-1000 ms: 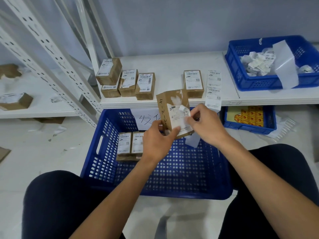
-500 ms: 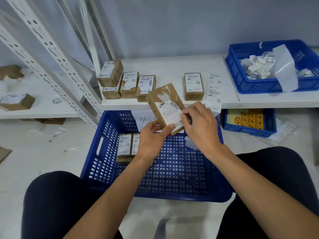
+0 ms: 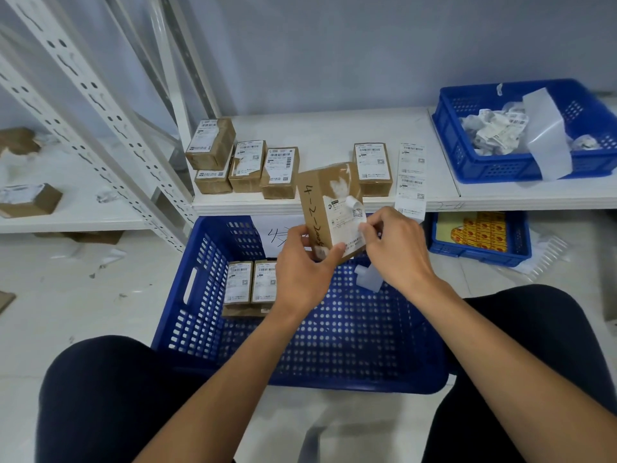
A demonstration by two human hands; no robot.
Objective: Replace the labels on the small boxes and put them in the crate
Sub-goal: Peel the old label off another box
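Note:
My left hand (image 3: 302, 264) grips the bottom of a small brown box (image 3: 325, 202), held upright over the big blue crate (image 3: 207, 329). Handwriting runs down the box's side. Its white label (image 3: 345, 217) is partly peeled, with the top corner curled. My right hand (image 3: 395, 248) pinches the label's right edge, and a scrap of white backing (image 3: 369, 279) hangs under that hand. Two labelled boxes (image 3: 250, 284) lie in the crate at the left. Several more labelled boxes (image 3: 247, 162) and a strip of fresh labels (image 3: 411, 175) are on the white shelf (image 3: 327, 132).
A blue bin (image 3: 484, 168) with crumpled old labels sits on the shelf at the right. Below it a small blue crate (image 3: 440, 242) holds a yellow-red sheet. White shelf posts (image 3: 100, 108) rise on the left. More boxes (image 3: 30, 198) lie on the left shelf. My knees flank the crate.
The box has turned back upright, its handwritten side now facing me. My right hand shifted to the label's right edge, and the label's top corner has curled up.

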